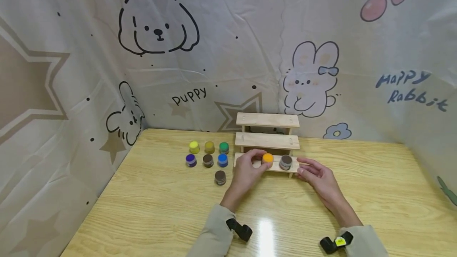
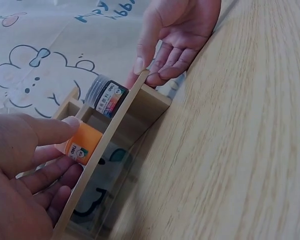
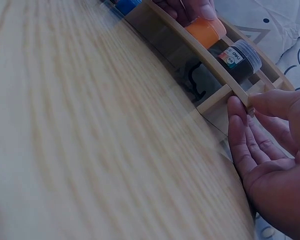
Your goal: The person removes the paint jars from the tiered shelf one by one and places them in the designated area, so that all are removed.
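Observation:
On the lowest step of a three-tier wooden display rack, an orange paint jar stands between the thumb and fingers of my left hand, which pinches it. To its right on that same step sits a dark paint jar with a clear lid; its label faces the front in the left wrist view. My right hand pinches the right end of the lowest step. In the right wrist view, the thumb lies on the board's end and fingertips come from below.
Left of the rack several paint jars stand on the wooden table, among them a yellow jar, a green jar, a blue jar and a purple jar. A dark jar stands nearer. A printed curtain hangs behind.

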`<action>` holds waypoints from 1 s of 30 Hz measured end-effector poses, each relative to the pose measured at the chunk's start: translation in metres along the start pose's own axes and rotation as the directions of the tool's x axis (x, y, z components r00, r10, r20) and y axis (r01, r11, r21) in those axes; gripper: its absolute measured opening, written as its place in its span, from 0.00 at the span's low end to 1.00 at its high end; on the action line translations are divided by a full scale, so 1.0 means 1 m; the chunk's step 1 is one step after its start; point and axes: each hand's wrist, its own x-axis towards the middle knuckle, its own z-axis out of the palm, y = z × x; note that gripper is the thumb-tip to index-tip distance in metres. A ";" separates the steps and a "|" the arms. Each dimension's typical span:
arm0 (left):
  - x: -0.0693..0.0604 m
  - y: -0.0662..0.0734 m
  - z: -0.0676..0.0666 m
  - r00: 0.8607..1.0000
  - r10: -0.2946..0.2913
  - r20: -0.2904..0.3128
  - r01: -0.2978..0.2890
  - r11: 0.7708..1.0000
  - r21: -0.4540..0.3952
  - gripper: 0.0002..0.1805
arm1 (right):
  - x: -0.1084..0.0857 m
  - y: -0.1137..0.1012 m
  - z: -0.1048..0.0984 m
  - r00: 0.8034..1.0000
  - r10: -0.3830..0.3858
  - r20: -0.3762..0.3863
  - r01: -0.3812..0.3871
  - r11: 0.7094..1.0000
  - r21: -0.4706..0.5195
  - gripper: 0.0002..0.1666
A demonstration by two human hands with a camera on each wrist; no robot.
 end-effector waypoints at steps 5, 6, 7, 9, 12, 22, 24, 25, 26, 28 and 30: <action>0.001 0.000 0.000 1.000 -0.005 0.010 0.005 1.000 0.003 0.17 | -0.001 -0.001 0.000 1.000 -0.002 -0.002 0.002 1.000 -0.004 0.33; 0.001 0.000 0.000 1.000 -0.006 0.010 0.006 1.000 0.003 0.16 | -0.001 -0.001 0.000 1.000 -0.006 0.001 0.006 1.000 0.000 0.33; 0.001 0.001 -0.001 1.000 -0.005 0.011 0.005 1.000 0.003 0.17 | -0.001 -0.002 0.000 1.000 -0.007 0.004 0.007 1.000 0.006 0.33; 0.001 0.001 -0.001 1.000 -0.007 0.013 0.007 1.000 -0.002 0.16 | -0.001 -0.002 0.000 1.000 -0.011 0.007 0.011 1.000 0.017 0.33; 0.000 0.001 -0.002 1.000 -0.010 0.018 0.011 1.000 -0.018 0.16 | -0.001 -0.002 0.000 1.000 -0.018 0.015 0.018 1.000 0.023 0.33; -0.003 0.005 -0.010 1.000 0.005 0.031 -0.005 1.000 -0.001 0.16 | 0.001 0.003 0.000 1.000 -0.007 0.009 0.007 1.000 0.023 0.32; -0.004 0.007 -0.013 0.999 0.006 0.032 -0.005 1.000 -0.003 0.15 | 0.001 0.003 0.000 1.000 -0.007 0.009 0.006 1.000 0.025 0.32; -0.005 0.007 -0.014 0.999 0.008 0.032 -0.008 1.000 -0.003 0.15 | 0.001 0.003 0.000 1.000 -0.006 0.009 0.006 1.000 0.026 0.32; -0.005 0.007 -0.016 0.999 0.007 0.034 -0.007 1.000 -0.007 0.15 | 0.001 0.002 0.000 1.000 -0.005 0.011 0.005 1.000 0.026 0.32; -0.007 0.008 -0.019 0.999 0.010 0.038 -0.009 1.000 -0.021 0.16 | 0.001 0.002 0.000 1.000 -0.005 0.011 0.005 1.000 0.026 0.32; -0.010 0.009 -0.024 0.999 0.014 0.039 -0.013 0.999 -0.032 0.16 | 0.001 0.001 0.000 1.000 -0.013 0.013 0.012 1.000 0.025 0.32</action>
